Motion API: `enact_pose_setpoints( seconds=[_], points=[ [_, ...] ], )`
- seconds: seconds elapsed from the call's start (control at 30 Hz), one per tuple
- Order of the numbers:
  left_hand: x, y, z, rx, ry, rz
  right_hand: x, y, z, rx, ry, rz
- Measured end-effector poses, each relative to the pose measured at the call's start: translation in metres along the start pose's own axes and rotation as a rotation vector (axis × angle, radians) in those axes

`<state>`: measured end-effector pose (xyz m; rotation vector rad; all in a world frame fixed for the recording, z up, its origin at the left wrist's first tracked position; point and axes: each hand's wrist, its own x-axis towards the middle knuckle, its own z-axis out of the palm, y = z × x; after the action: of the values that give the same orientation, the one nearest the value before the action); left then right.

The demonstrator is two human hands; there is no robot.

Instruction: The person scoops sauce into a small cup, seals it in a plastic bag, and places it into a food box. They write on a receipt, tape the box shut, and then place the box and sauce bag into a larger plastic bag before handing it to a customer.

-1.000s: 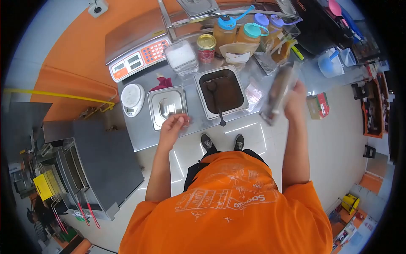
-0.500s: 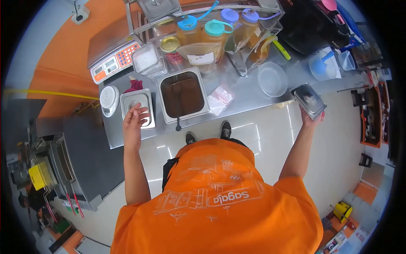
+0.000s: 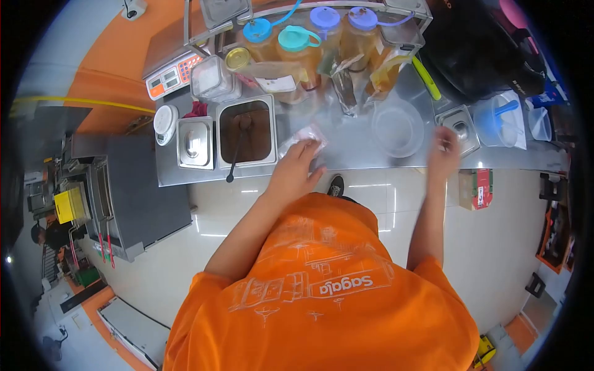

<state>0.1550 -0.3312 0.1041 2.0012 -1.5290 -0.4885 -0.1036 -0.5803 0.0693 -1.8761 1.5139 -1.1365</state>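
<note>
My left hand (image 3: pixel 296 168) reaches over the counter's front edge, its thumb spread from the fingers. The fingertips lie at a small stack of clear plastic bags (image 3: pixel 314 132). My right hand (image 3: pixel 444 151) is smeared by motion and overlaps the near left edge of a steel lid (image 3: pixel 468 128) that lies on the counter. Left of the bags stands a deep steel pan (image 3: pixel 273 142) of brown sauce, with a dark-handled ladle (image 3: pixel 232 164) leaning in it. Between the hands sits a round translucent plastic tub (image 3: pixel 396 131).
A lidded steel pan (image 3: pixel 195 145), white scale (image 3: pixel 166 123) and orange price scale (image 3: pixel 172 77) fill the left end. Jars with blue lids (image 3: pixel 258 29) and purple lids (image 3: pixel 325 18) line the back. A blue measuring jug (image 3: pixel 489 117) stands right, near a black appliance (image 3: pixel 476 55).
The steel lid has gone from my raised right hand onto the counter's right side. My left hand has moved right, from the lidded pan to the plastic bags. The view has shifted.
</note>
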Motion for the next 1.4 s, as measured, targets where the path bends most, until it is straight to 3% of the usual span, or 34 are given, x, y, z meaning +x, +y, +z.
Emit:
enact_pose_setpoints(
  seconds=[0.03, 0.07, 0.1, 0.13, 0.2, 0.3, 0.43, 0.5, 0.53, 0.6, 0.73, 0.8, 0.93, 1.0, 1.13, 1.17, 1.2, 1.3, 1.33, 1.4],
  points=[
    [0.005, -0.007, 0.016, 0.103, 0.065, 0.006, -0.020, -0.017, 0.030, 0.098, -0.177, -0.146],
    [0.009, -0.016, 0.029, 0.109, 0.064, 0.005, -0.043, -0.047, 0.053, 0.187, -0.495, -0.076],
    [0.013, -0.024, 0.041, 0.193, 0.107, -0.021, -0.063, -0.062, 0.079, 0.323, -0.643, -0.232],
    [0.018, -0.030, 0.050, 0.277, 0.152, -0.046, -0.079, -0.064, 0.108, 0.321, -0.659, -0.462],
    [0.024, -0.036, 0.060, 0.270, 0.172, -0.078, -0.102, -0.079, 0.135, 0.231, -0.629, -0.527],
    [0.025, -0.031, 0.060, 0.218, 0.170, -0.180, -0.107, -0.063, 0.153, 0.116, -0.718, -0.472],
    [0.026, -0.032, 0.061, 0.185, 0.134, -0.238, -0.102, -0.056, 0.152, 0.027, -0.665, -0.528],
    [0.026, -0.032, 0.061, 0.187, 0.168, -0.230, -0.099, -0.047, 0.158, 0.417, -0.846, 0.031],
    [0.024, -0.033, 0.060, 0.193, 0.193, -0.221, -0.095, -0.041, 0.158, 0.414, -0.854, 0.023],
    [0.023, -0.035, 0.057, 0.165, 0.232, -0.197, -0.085, -0.044, 0.151, 0.710, -1.148, 0.561],
    [0.021, -0.040, 0.052, 0.100, 0.259, -0.135, -0.086, -0.049, 0.146, 0.549, -1.104, 0.424],
    [0.021, -0.040, 0.051, 0.095, 0.264, -0.129, -0.093, -0.057, 0.145, 0.481, -0.776, -0.042],
    [0.023, -0.038, 0.047, 0.038, 0.240, -0.112, -0.091, -0.072, 0.136, 0.336, -0.897, -0.170],
    [0.024, -0.041, 0.048, 0.038, 0.256, -0.088, -0.094, -0.082, 0.133, 0.348, -0.708, -0.242],
    [0.021, -0.041, 0.048, 0.062, 0.298, -0.032, -0.096, -0.078, 0.133, 0.345, -0.722, -0.330],
    [0.020, -0.042, 0.049, 0.057, 0.298, -0.034, -0.097, -0.082, 0.130, 0.257, -0.631, -0.416],
    [0.021, -0.043, 0.050, 0.020, 0.263, -0.089, -0.096, -0.085, 0.129, 0.169, -0.539, -0.503],
    [0.019, -0.048, 0.050, -0.052, 0.215, -0.155, -0.089, -0.091, 0.129, 0.207, -0.529, -0.630],
    [0.019, -0.050, 0.050, -0.081, 0.195, -0.156, -0.091, -0.094, 0.129, 0.206, -0.535, -0.634],
    [0.018, -0.052, 0.050, -0.077, 0.193, -0.142, -0.094, -0.100, 0.129, 0.219, -0.667, -0.299]
  ],
)
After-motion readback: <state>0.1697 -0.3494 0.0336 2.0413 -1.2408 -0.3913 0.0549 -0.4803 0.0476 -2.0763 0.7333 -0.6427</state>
